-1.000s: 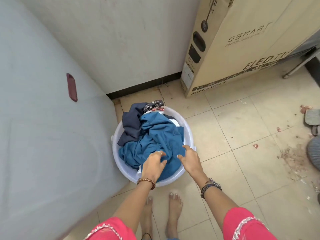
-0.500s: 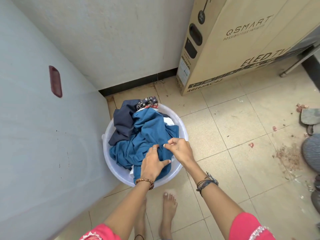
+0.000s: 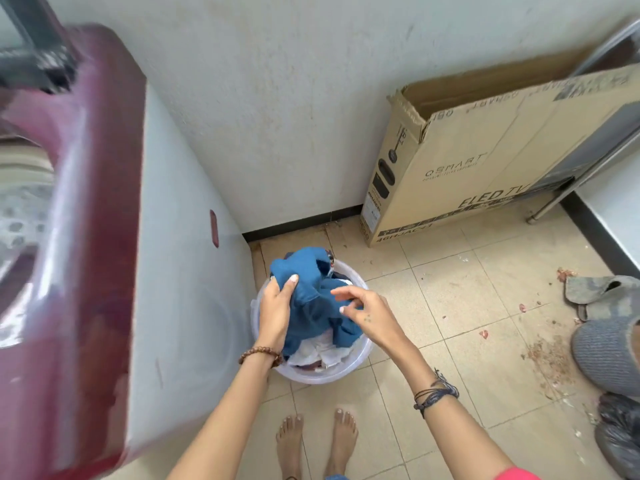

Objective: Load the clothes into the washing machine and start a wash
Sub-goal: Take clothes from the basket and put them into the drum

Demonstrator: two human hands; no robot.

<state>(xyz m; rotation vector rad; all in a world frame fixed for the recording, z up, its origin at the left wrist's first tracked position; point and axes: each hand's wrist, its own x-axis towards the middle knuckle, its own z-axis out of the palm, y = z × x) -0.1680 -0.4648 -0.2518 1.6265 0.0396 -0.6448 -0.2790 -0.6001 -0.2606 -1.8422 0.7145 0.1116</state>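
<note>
- The white tub (image 3: pixel 360 358) sits on the floor and is full of clothes, right under the two hands.
- The left hand (image 3: pixel 275 311) grips the blue cloth (image 3: pixel 311 299), with fingers and thumb curled round a bunch of it.
- The blue cloth hangs down long from that grip, with its low end in the tub.
- White clothes (image 3: pixel 322 351) lie under it.
- The right hand (image 3: pixel 367 315) floats just beside the grip, with fingers loose and holding nothing.
- The washing machine (image 3: pixel 173 271) stands close on the left of the grip, with its red top (image 3: pixel 86 202) blurred.
- A cardboard box (image 3: pixel 485 174) leans on the wall, far past the hands.
- Grey slippers (image 3: pixel 602 292) lie far to the right.
</note>
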